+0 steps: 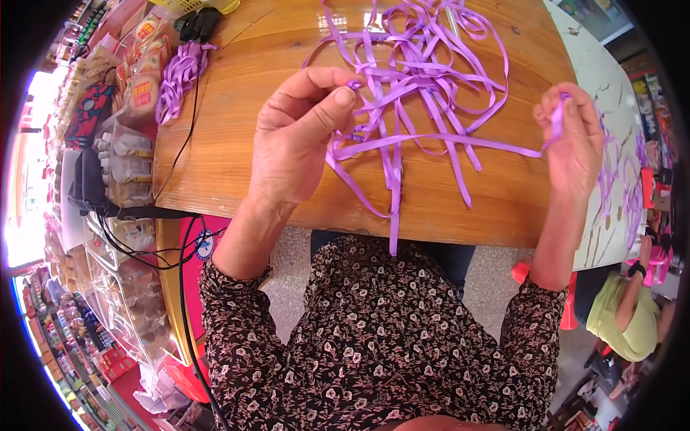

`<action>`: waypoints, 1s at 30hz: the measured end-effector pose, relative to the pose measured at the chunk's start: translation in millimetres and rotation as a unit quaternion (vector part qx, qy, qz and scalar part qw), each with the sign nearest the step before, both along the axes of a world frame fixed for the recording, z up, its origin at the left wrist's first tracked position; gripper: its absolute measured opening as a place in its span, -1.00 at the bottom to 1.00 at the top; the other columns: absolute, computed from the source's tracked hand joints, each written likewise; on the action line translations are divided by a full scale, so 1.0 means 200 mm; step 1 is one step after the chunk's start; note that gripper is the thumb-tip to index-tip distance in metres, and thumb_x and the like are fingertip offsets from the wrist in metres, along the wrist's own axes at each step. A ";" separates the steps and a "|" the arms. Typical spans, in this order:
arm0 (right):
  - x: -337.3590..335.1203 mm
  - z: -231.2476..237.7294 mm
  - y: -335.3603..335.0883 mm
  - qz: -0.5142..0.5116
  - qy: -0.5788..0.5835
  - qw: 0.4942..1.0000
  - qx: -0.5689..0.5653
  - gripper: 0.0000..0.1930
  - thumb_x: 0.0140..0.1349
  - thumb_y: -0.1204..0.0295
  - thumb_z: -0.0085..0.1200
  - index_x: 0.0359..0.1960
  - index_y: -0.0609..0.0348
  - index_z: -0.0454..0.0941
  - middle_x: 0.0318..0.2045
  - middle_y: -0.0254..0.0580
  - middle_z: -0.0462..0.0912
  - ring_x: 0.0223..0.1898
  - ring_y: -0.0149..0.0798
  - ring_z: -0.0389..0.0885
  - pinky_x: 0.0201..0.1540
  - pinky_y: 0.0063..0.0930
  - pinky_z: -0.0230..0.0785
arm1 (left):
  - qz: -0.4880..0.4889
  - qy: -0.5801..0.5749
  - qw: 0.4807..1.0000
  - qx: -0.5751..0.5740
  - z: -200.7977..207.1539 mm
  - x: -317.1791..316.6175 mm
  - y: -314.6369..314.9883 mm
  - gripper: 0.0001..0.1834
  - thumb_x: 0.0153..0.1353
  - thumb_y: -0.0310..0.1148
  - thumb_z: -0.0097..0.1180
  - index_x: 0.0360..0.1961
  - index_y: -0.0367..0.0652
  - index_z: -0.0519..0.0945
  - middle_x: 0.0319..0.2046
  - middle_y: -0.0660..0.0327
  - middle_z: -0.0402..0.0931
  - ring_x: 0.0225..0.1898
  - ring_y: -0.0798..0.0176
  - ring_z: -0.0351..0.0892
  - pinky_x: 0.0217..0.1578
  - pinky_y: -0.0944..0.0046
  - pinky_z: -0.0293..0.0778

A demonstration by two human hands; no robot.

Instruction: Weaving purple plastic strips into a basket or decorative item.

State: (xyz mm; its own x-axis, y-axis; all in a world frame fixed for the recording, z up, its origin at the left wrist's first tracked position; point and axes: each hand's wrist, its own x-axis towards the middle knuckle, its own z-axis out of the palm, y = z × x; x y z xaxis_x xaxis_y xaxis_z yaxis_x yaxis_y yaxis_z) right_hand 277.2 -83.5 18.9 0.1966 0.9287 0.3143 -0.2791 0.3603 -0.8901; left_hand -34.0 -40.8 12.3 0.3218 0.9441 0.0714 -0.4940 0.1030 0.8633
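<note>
"While our left hand [295, 126] and right hand [573, 147] pinch purple ribbon [558, 123], centre and right, where's room?"

"We've bare tabletop [251, 65] upper left; our ribbon heap [415, 66], top centre, trails one end over the near edge."

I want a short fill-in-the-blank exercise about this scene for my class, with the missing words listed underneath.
1. The left hand pinches a bit of ribbon between its index finger and its ______.
2. A strand of ribbon is also held by the person's ______ hand, beyond the tangle.
3. The heap of ribbons on the wooden table is ______ in colour.
4. The person's dark sleeves are printed with small ______.

Missing words: thumb; right; purple; flowers.
</note>
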 end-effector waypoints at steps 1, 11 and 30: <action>-0.04 0.00 0.00 0.031 -0.031 0.999 0.000 -0.76 0.24 0.51 -0.01 -0.07 0.33 0.46 -0.32 -0.17 0.44 -0.28 -0.34 0.35 -0.16 -0.41 0.24 | -0.001 0.000 1.000 -0.001 0.00 0.02 -0.01 -0.84 0.19 -0.53 0.07 -0.19 -0.28 0.55 -0.41 0.24 0.55 -0.46 0.46 0.44 -0.41 0.50 0.36; -0.44 0.09 -0.02 0.108 -0.172 0.979 0.035 -0.76 0.14 0.60 0.11 -0.13 0.30 0.52 -0.38 -0.36 0.56 -0.36 -0.59 0.47 -0.35 -0.74 0.34 | -0.083 -0.046 0.995 -0.040 -0.04 0.13 -0.08 -0.86 0.22 -0.41 0.09 -0.27 -0.24 0.59 -0.48 0.27 0.54 -0.45 0.47 0.46 -0.44 0.51 0.37; -0.50 0.06 0.04 0.010 -0.426 0.876 0.225 -0.76 -0.03 0.61 0.22 -0.25 0.30 0.59 -0.37 -0.13 0.56 -0.37 -0.33 0.55 -0.33 -0.58 0.40 | -0.074 0.033 0.996 0.024 -0.05 0.17 -0.10 -0.85 0.24 -0.36 0.08 -0.32 -0.22 0.59 -0.54 0.36 0.50 -0.53 0.57 0.36 -0.52 0.57 0.28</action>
